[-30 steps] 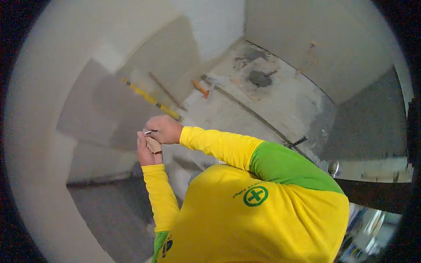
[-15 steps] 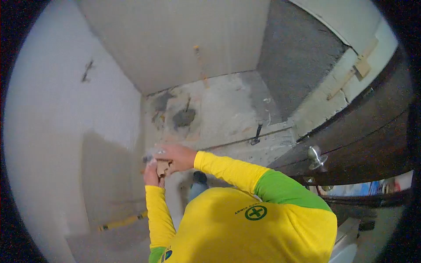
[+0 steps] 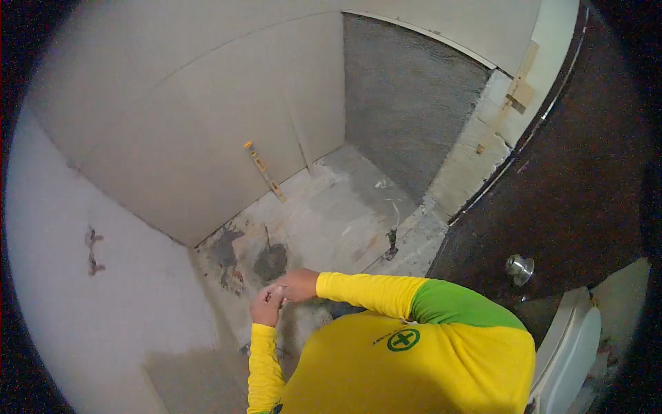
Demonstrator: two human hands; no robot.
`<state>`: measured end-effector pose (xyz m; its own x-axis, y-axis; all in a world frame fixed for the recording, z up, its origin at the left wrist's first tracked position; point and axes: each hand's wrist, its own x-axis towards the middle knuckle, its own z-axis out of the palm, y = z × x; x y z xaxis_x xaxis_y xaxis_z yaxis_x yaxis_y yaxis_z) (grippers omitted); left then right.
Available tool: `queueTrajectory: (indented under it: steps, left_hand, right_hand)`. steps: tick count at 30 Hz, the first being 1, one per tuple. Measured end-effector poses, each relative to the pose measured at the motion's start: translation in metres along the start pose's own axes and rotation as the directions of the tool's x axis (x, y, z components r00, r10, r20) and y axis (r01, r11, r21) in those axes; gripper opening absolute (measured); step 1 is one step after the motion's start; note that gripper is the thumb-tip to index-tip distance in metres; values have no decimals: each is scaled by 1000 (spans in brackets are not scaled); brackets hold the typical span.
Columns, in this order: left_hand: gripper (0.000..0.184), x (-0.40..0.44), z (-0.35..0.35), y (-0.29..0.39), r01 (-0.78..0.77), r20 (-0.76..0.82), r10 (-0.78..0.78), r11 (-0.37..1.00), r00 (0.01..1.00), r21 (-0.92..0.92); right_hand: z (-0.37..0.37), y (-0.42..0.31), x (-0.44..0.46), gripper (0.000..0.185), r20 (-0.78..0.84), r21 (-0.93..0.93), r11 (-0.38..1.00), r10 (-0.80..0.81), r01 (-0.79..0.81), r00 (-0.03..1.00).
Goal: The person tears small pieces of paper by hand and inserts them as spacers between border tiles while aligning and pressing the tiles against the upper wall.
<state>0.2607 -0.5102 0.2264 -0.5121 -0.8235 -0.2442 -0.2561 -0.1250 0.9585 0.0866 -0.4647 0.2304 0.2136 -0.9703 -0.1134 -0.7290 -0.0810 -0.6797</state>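
My left hand (image 3: 267, 308) and my right hand (image 3: 299, 285) meet in front of my body, over the floor. The left thumb and fingers are pinched together, touching the right fingertips. My right hand is closed too, its back turned towards me. Whatever lies between the fingers is too small and blurred to make out. Just beyond the hands, a dark round patch (image 3: 270, 261) marks the rough, stained concrete floor (image 3: 331, 224).
A yellow spirit level (image 3: 259, 164) leans on the far wall. A short dark fitting (image 3: 392, 243) stands up from the floor. To the right are a brown door (image 3: 552, 165) with a round metal knob (image 3: 519, 269) and a white toilet-like fixture (image 3: 571, 355).
My view has swung to the right. The brown, jagged-edged piece and whitish material seen in my hands before no longer show; both hands now look bunched closely together.
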Motion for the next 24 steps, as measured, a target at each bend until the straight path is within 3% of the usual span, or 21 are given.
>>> queueTrajectory:
  steps: [2, 5, 7, 8, 10, 11, 12, 13, 14, 15, 16, 17, 18, 19, 20, 21, 24]
  left_hand:
    - [31, 38, -1, -1, -55, 99, 37, 982, 994, 182]
    - [32, 97, 15, -9, -139, 133, 111, 964, 985, 225]
    - [34, 127, 29, -1, -126, 150, 92, 963, 984, 238]
    - [35, 139, 37, 1, -103, 148, 67, 962, 987, 252]
    - [36, 160, 51, 31, -144, 124, 109, 935, 986, 324]
    - [35, 181, 59, 29, -171, 102, 143, 917, 984, 361]
    - [34, 201, 66, 30, -197, 83, 179, 897, 980, 396]
    - [34, 222, 72, 33, -199, 92, 177, 896, 980, 398]
    - [31, 248, 82, 39, -143, 116, 108, 924, 987, 355]
    - [28, 276, 93, 47, -85, 143, 41, 946, 989, 313]
    - [28, 305, 107, 54, -95, 146, 51, 944, 988, 315]
    - [25, 336, 121, 59, 47, 201, -49, 999, 978, 14]
    - [24, 366, 132, 66, 210, 283, -133, 941, 950, -265]
    - [24, 397, 147, 76, 198, 286, -121, 946, 951, -258]
    - [23, 426, 164, 87, 282, 342, -146, 877, 928, -389]
    - [24, 454, 183, 103, 364, 404, -160, 784, 901, -502]
    - [23, 524, 233, 180, 406, 505, -149, 796, 850, -449]
  right_hand:
    - [-6, 23, 6, 31, -72, 104, 994, -8, 15, 997]
    - [-27, 55, 15, 32, -206, 218, 976, 27, 19, 978]
    - [-45, 79, 25, 32, -258, 265, 962, 137, -66, 957]
    - [-54, 93, 29, 32, -264, 271, 960, 145, -71, 953]
    - [-67, 126, 41, 32, -243, 94, 993, 89, -67, 966]
    - [-57, 158, 54, 32, -316, -75, 997, -49, 27, 948]
    - [-67, 167, 60, 32, -323, -69, 997, -42, 20, 946]
    - [-80, 173, 65, 31, -366, 107, 994, 42, -2, 930]
    - [-98, 184, 71, 31, -403, 274, 962, 125, -11, 907]
    - [-116, 201, 82, 31, -415, 270, 963, 125, -10, 901]
    - [-133, 219, 93, 30, -513, 75, 997, 43, -5, 857]
    - [-151, 238, 106, 30, -590, -122, 992, -58, -18, 805]
    - [-171, 251, 115, 30, -602, -116, 993, -58, -15, 796]
    - [-201, 263, 121, 28, -665, -101, 994, -31, -48, 746]
    - [-230, 276, 128, 28, -719, -87, 993, -8, -78, 695]
    - [-250, 307, 141, 26, -724, -221, 974, -127, -54, 678]
    - [-326, 371, 152, 31, -806, -85, 994, -30, -66, 591]
